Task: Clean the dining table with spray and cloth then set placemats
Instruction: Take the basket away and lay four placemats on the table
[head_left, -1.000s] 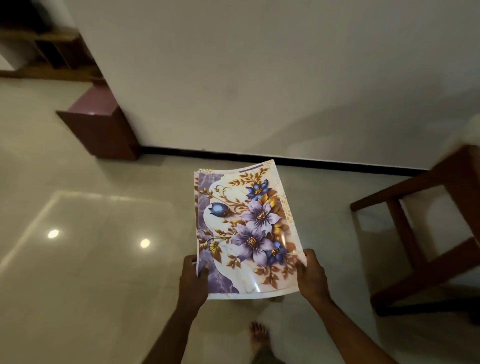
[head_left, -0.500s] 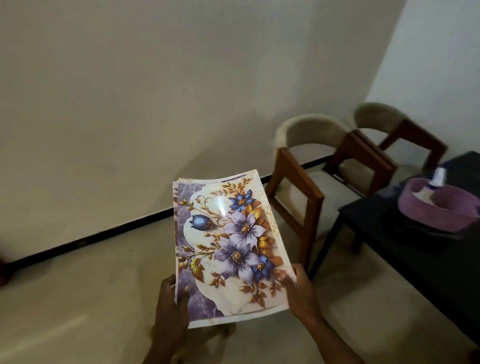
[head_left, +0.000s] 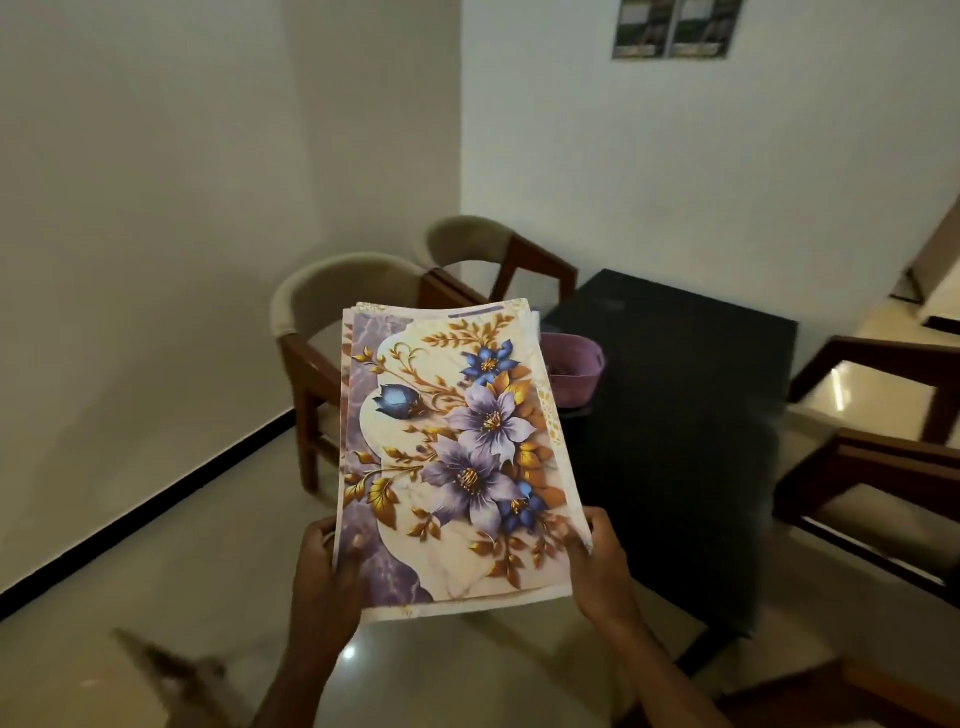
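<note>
I hold a stack of floral placemats (head_left: 452, 457), white with purple and blue flowers and gold leaves, in front of me at chest height. My left hand (head_left: 324, 577) grips the stack's lower left corner and my right hand (head_left: 597, 561) grips its lower right corner. Behind and to the right of the stack stands the dark dining table (head_left: 675, 415). A purple basin (head_left: 574, 371) rests on the table near its left edge, partly hidden by the placemats.
Two cushioned wooden chairs (head_left: 332, 332) (head_left: 493, 260) stand at the table's left side by the wall corner. Another wooden chair (head_left: 878, 467) is at the right. The glossy tiled floor (head_left: 156, 597) lies below. A blurred brown shape shows at the bottom left.
The view has swung right, from the wall and floor to the dining table, which is now directly ahead and closer. Both hands keep the same hold on the placemats.
</note>
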